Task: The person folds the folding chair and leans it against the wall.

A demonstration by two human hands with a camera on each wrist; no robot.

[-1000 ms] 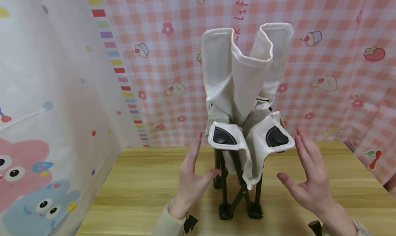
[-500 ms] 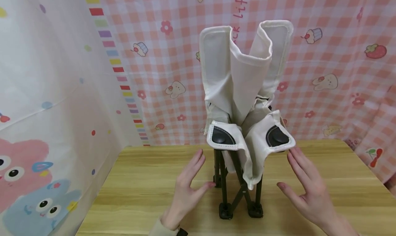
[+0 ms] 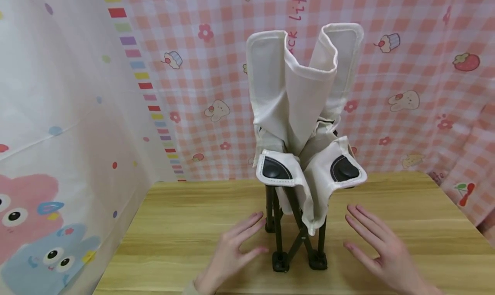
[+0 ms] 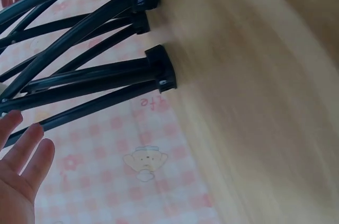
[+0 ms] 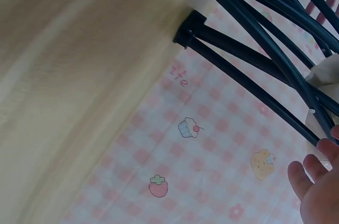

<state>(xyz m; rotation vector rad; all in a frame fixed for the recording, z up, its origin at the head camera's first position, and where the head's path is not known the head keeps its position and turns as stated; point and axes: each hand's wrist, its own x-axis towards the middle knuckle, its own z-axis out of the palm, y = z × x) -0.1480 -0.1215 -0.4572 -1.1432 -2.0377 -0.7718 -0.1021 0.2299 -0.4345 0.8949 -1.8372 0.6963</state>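
A small folding chair stands partly folded on the wooden table, its off-white cloth seat and back bunched together. Black patches cover the seat's two front corners. Below the cloth, dark crossed legs end in black feet. My left hand hovers left of the legs, fingers extended and thumb apart, holding nothing. To the right of the chair, my right hand has its fingers spread, with a gap between it and the frame. Both wrist views show the legs close by the fingers.
The wooden table extends on both sides of the chair. Behind it hangs a pink checked cloth with printed figures. A white printed curtain hangs along the left side.
Both hands have moved down from beside the seat corners to the level of the legs, away from the cloth. The chair stands as before; the head view has shifted slightly.
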